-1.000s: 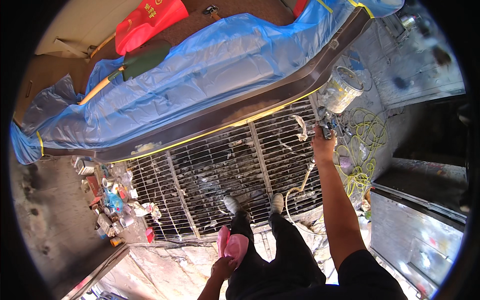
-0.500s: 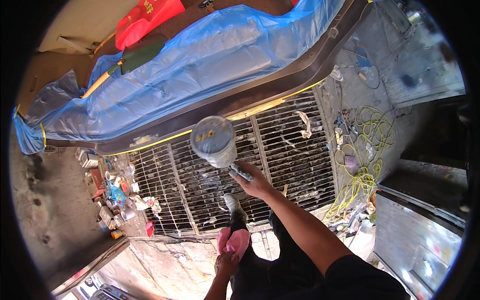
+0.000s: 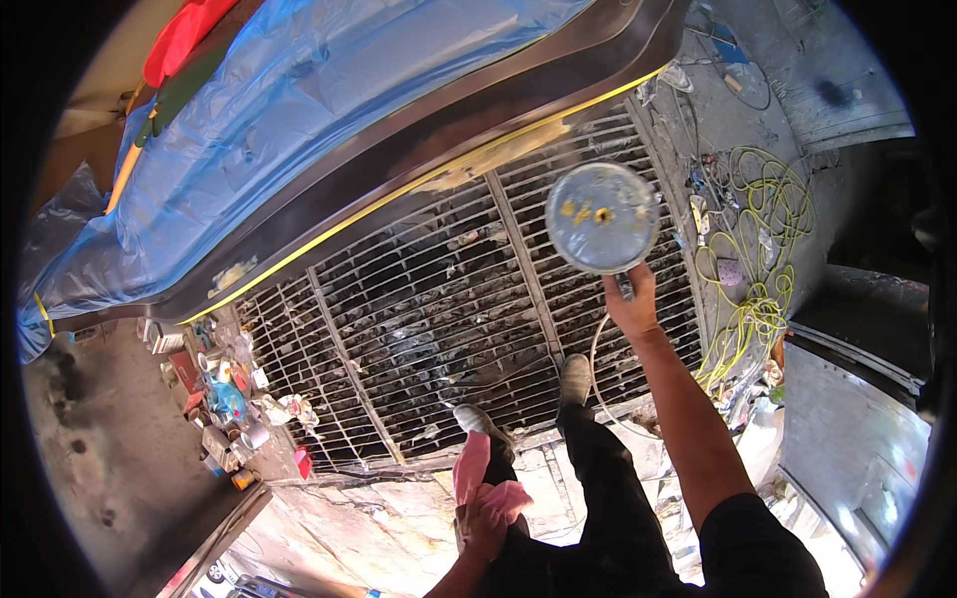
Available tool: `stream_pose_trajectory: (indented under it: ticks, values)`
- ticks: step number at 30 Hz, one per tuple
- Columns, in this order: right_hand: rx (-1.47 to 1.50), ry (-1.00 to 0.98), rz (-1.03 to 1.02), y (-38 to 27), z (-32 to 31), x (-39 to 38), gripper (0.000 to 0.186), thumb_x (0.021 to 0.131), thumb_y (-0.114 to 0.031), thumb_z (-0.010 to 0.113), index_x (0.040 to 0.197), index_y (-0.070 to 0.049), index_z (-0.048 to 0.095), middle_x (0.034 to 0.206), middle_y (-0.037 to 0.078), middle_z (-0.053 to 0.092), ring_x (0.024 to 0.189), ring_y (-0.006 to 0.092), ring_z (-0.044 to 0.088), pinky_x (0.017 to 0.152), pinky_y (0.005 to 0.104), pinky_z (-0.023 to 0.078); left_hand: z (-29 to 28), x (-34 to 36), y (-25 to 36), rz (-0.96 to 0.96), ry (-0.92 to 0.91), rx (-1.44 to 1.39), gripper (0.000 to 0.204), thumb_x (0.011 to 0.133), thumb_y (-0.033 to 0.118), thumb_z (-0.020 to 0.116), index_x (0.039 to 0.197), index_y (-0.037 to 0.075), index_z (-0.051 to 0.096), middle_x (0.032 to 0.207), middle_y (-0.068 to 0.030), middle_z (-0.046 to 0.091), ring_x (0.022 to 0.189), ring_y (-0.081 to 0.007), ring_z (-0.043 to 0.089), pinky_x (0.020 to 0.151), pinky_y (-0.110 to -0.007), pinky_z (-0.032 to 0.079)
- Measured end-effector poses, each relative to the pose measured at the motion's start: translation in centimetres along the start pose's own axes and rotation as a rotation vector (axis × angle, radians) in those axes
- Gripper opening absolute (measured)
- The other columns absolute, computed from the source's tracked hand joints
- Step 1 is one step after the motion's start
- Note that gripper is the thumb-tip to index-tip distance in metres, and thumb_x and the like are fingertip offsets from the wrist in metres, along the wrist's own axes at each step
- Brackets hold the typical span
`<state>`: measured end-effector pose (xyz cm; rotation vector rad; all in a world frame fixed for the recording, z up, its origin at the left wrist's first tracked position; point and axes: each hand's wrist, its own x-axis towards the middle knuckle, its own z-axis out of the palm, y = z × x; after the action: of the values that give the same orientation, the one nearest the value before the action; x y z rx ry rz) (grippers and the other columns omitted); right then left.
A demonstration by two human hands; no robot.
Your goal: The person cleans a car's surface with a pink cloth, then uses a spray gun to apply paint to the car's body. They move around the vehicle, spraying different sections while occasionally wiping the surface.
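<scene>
My right hand [image 3: 635,309] grips a spray gun [image 3: 624,286], mostly hidden beneath its large cup [image 3: 593,229] with a grey, yellow-spotted lid. A pale air hose [image 3: 596,384] hangs from below the hand. My left hand [image 3: 482,530] holds a pink cloth [image 3: 472,463] by my left thigh. Ahead of me, a long dark curved panel [image 3: 329,201] runs diagonally, with yellow tape [image 3: 268,271] along its lower edge and a tan patch [image 3: 498,156] near it. Blue plastic sheeting [image 3: 279,110] lies along its far side.
I stand at a metal floor grate [image 3: 419,329]. Tangled yellow hoses [image 3: 758,289] lie to the right, piled cans and containers [image 3: 224,419] to the left. Dark-handled green and red items [image 3: 179,40] sit beyond the sheeting. Grey metal walls [image 3: 837,439] stand at the right.
My right hand and the cup swung left over the grate, then back rightward, now with the lid facing up. The panel appears higher and more slanted in view.
</scene>
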<state>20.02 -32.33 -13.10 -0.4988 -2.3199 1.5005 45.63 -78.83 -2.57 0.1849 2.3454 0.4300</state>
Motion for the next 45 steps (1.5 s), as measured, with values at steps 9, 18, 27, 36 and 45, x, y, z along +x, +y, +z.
stream_pose_trajectory:
  ticks: [9, 18, 27, 36, 45]
  values:
    - [-0.236, 0.228, -0.242, 0.5, 4.4, -0.8, 0.049, 0.081, 0.013, 0.069, 0.127, 0.001, 0.056, 0.11, 0.02, 0.061, 0.099, 0.0422, 0.065, 0.088, 0.0429, 0.056, 0.0, 1.3, -1.2, 0.082, -0.056, 0.061, 0.018, 0.086, 0.025, 0.079, 0.1, 0.014, 0.077, 0.12, -0.0095, 0.07, 0.113, -0.0408, 0.061, 0.098, -0.054, 0.053]
    - [-0.04, -0.219, -0.343, -6.1, 16.7, -4.6, 0.026, 0.095, -0.008, 0.07, 0.117, -0.008, 0.056, 0.101, 0.014, 0.065, 0.082, 0.038, 0.072, 0.066, 0.0478, 0.06, 0.2, 1.4, -1.3, 0.13, -0.058, 0.033, 0.018, 0.089, 0.026, 0.076, 0.102, 0.014, 0.076, 0.124, -0.0091, 0.068, 0.119, -0.0396, 0.06, 0.1, -0.054, 0.052]
    - [-0.033, -0.348, -0.264, -3.8, 16.7, -4.2, 0.036, 0.09, -0.007, 0.073, 0.123, -0.008, 0.057, 0.111, 0.017, 0.067, 0.094, 0.0411, 0.074, 0.077, 0.0494, 0.062, -1.1, 2.5, 0.6, -0.021, -0.258, -0.004, 0.026, 0.095, 0.028, 0.069, 0.116, 0.014, 0.078, 0.143, -0.0089, 0.064, 0.139, -0.0386, 0.053, 0.111, -0.055, 0.048]
    - [0.027, 0.18, -0.039, 5.0, 7.0, -0.7, 0.036, 0.096, 0.007, 0.066, 0.131, 0.001, 0.059, 0.115, 0.017, 0.069, 0.104, 0.0262, 0.067, 0.093, 0.0308, 0.051, 0.8, 1.3, -1.6, 0.08, -0.095, 0.082, 0.016, 0.086, 0.024, 0.076, 0.099, 0.014, 0.075, 0.116, -0.0096, 0.07, 0.116, -0.0408, 0.061, 0.099, -0.053, 0.053]
    - [0.193, 0.457, 0.232, 9.8, 8.2, 0.7, 0.032, 0.106, -0.004, 0.069, 0.136, 0.0, 0.06, 0.119, 0.011, 0.071, 0.104, 0.0159, 0.061, 0.091, 0.0264, 0.048, 0.4, 2.0, -2.2, 0.105, -0.106, 0.003, 0.013, 0.089, 0.025, 0.075, 0.094, 0.014, 0.071, 0.129, -0.0062, 0.069, 0.113, -0.0408, 0.061, 0.096, -0.056, 0.051]
